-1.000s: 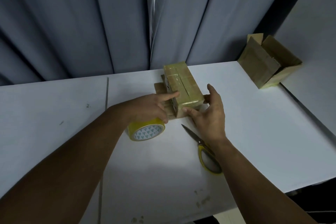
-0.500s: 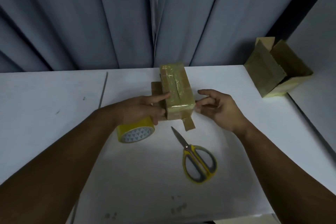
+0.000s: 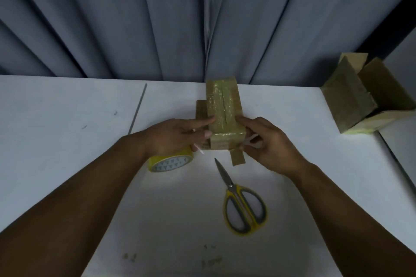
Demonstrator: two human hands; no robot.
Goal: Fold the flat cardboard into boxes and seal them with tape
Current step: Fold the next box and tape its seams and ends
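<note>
Looking down on a white counter (image 3: 67, 141) in front of a grey curtain (image 3: 112, 18). Finding the small box (image 3: 224, 105) mid-counter near the back edge, long side pointing away, top wrapped in glossy tape with a slit down the middle. Bracing it from both sides. Pressing with the left hand (image 3: 175, 137) on the left flank: index laid straight along the top left edge, thumb straight against the near left corner, nothing clenched. Gripping with the right hand (image 3: 272, 146) at the near right corner: index on the top right edge, other fingers curled round the corner (also touching a whitish strip (image 3: 252, 139) there, can't tell what it is). Spotting a brown tab (image 3: 237, 157) sticking out from under the near end, flat on the counter. Catching a flat cardboard piece (image 3: 201, 110) poking out at the box's left side, partly hidden. Seeing the yellow tape roll (image 3: 171, 163) just under the left wrist, lying tilted, core facing the camera. Seeing yellow-handled scissors (image 3: 234, 191) closed, nearer the camera than the box, blades pointing toward it, apart from both hands. Noting a second box (image 3: 351, 101) at the far right edge of the counter, flaps open, well apart from the rest
</note>
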